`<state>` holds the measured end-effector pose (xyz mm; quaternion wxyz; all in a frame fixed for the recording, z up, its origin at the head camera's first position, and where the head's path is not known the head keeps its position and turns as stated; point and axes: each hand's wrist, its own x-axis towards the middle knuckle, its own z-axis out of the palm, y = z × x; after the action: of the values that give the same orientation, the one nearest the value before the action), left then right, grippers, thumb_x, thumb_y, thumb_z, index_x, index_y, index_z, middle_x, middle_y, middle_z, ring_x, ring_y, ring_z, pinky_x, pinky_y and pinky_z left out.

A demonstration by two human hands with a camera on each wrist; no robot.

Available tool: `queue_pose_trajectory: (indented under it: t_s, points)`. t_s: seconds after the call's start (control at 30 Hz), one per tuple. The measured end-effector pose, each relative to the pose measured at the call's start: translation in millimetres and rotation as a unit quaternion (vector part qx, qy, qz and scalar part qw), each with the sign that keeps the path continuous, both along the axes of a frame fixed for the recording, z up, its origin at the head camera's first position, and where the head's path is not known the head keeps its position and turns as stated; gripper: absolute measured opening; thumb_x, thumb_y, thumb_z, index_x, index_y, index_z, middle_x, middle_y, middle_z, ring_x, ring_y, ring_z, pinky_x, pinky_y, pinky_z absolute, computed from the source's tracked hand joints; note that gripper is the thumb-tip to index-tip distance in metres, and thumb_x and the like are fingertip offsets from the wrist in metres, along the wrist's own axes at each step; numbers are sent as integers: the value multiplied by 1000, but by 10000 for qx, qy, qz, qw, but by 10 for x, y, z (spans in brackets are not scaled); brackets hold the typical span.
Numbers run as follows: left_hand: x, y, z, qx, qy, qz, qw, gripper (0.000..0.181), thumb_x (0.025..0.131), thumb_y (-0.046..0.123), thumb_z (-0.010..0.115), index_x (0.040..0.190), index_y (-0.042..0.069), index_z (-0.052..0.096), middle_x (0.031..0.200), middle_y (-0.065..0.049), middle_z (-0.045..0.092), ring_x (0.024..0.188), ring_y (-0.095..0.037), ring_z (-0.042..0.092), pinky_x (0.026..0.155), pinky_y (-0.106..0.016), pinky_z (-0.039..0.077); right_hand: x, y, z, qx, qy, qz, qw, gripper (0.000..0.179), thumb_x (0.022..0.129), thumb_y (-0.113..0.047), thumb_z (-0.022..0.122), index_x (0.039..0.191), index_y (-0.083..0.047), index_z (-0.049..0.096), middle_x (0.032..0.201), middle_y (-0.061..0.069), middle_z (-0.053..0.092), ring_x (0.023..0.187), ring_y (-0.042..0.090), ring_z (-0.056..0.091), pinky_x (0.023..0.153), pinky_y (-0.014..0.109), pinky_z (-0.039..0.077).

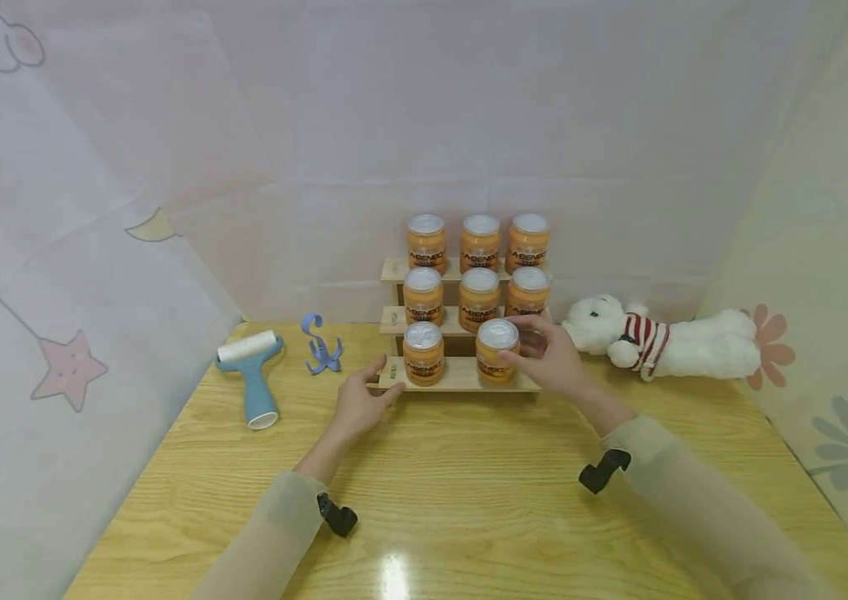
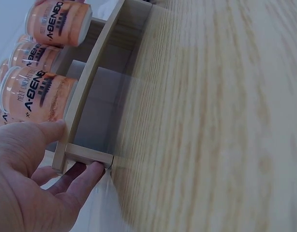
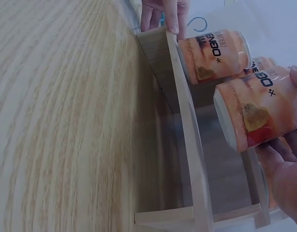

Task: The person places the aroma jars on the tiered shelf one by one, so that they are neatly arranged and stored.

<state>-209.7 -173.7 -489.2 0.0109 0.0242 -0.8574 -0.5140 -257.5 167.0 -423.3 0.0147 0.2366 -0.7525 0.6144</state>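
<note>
A three-step wooden rack [image 1: 457, 380] bears rows of orange cans with silvery lids. My left hand [image 1: 358, 405] holds the left end of the lowest step, thumb [image 2: 54, 129] on top and fingers against the end piece. Close to that thumb stands a can [image 2: 39, 94] on the lowest step. My right hand [image 1: 557, 360] grips another orange can [image 1: 497, 367] by its side. The right wrist view shows this can tilted, its base apart from the lowest step. Behind it, the middle step and the top step each carry three cans.
On the left of the wooden table [image 1: 424, 483] lie a blue-handled lint roller [image 1: 254, 379] and a blue multi-armed hook [image 1: 322, 346]. A white plush toy [image 1: 664, 342] in a red-striped top lies right of the rack. Printed fabric [image 1: 393, 100] hangs around the table.
</note>
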Motion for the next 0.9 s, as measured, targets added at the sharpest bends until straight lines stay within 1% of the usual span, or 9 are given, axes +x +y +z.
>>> queue_pose_trajectory:
  t_s: [0.17, 0.23, 0.3, 0.4, 0.5, 0.63, 0.7, 0.83, 0.9]
  points:
    - [-7, 9, 0, -17, -33, 33, 10000, 75, 99, 32, 79, 163, 16, 44, 145, -24, 60, 109, -30, 74, 79, -31, 66, -32, -72, -62, 161, 248, -78, 9995, 52, 89, 4, 83, 137, 4, 64, 137, 28, 65, 109, 3, 70, 97, 22, 61]
    - [-9, 9, -4, -24, -33, 42, 10000, 74, 99, 32, 79, 163, 16, 44, 145, -24, 59, 109, -30, 74, 79, -31, 66, -40, -97, -79, 197, 323, -82, 9993, 52, 89, 3, 84, 137, 4, 64, 136, 27, 66, 111, 9, 72, 98, 24, 62]
    - [-10, 8, -8, -22, -35, 51, 10000, 74, 99, 32, 79, 163, 17, 44, 145, -24, 59, 109, -30, 74, 79, -31, 66, -49, -115, -99, 245, 371, -85, 9990, 51, 90, 1, 84, 137, 3, 65, 135, 26, 67, 113, 18, 73, 98, 25, 62]
    - [-13, 5, -16, -2, -33, 53, 10000, 74, 99, 32, 79, 163, 17, 44, 145, -24, 58, 109, -30, 74, 78, -31, 66, -58, -136, -139, 318, 339, -142, 9988, 50, 91, -3, 84, 138, 1, 65, 135, 24, 68, 117, 30, 73, 98, 26, 62]
    - [-11, 4, -18, 5, -31, 47, 10000, 74, 99, 32, 79, 163, 16, 44, 145, -24, 59, 109, -30, 74, 78, -31, 66, -63, -151, -184, 432, 354, -214, 9982, 51, 92, -7, 84, 138, 0, 64, 135, 24, 68, 121, 37, 71, 99, 29, 62]
    - [-9, 8, -17, -19, -5, 18, 10000, 75, 99, 33, 79, 163, 15, 44, 144, -24, 60, 108, -30, 74, 78, -31, 66, -70, -150, -231, 639, 606, -375, 9954, 52, 92, -9, 85, 139, -1, 64, 132, 23, 71, 119, 38, 72, 98, 32, 63]
    - [-8, 11, -15, -17, -4, 10, 10000, 75, 99, 33, 78, 163, 15, 44, 145, -23, 60, 109, -30, 74, 79, -31, 66, -65, -143, -244, 695, 729, -443, 9939, 53, 92, -9, 84, 140, -2, 63, 131, 22, 72, 114, 37, 73, 94, 32, 64]
    - [-9, 8, -16, -7, -15, 29, 10000, 75, 99, 33, 78, 163, 15, 44, 145, -24, 59, 109, -30, 74, 79, -31, 66, -33, -133, -233, 660, 721, -557, 9937, 57, 91, -11, 86, 142, -4, 62, 128, 21, 72, 105, 34, 72, 84, 28, 65]
    - [-10, 4, -10, 5, -13, 48, 10000, 75, 99, 32, 79, 163, 15, 44, 144, -24, 59, 109, -30, 74, 79, -31, 66, -16, -150, -216, 712, 693, -700, 9926, 56, 90, -16, 88, 138, -6, 62, 124, 18, 71, 101, 30, 72, 81, 28, 64]
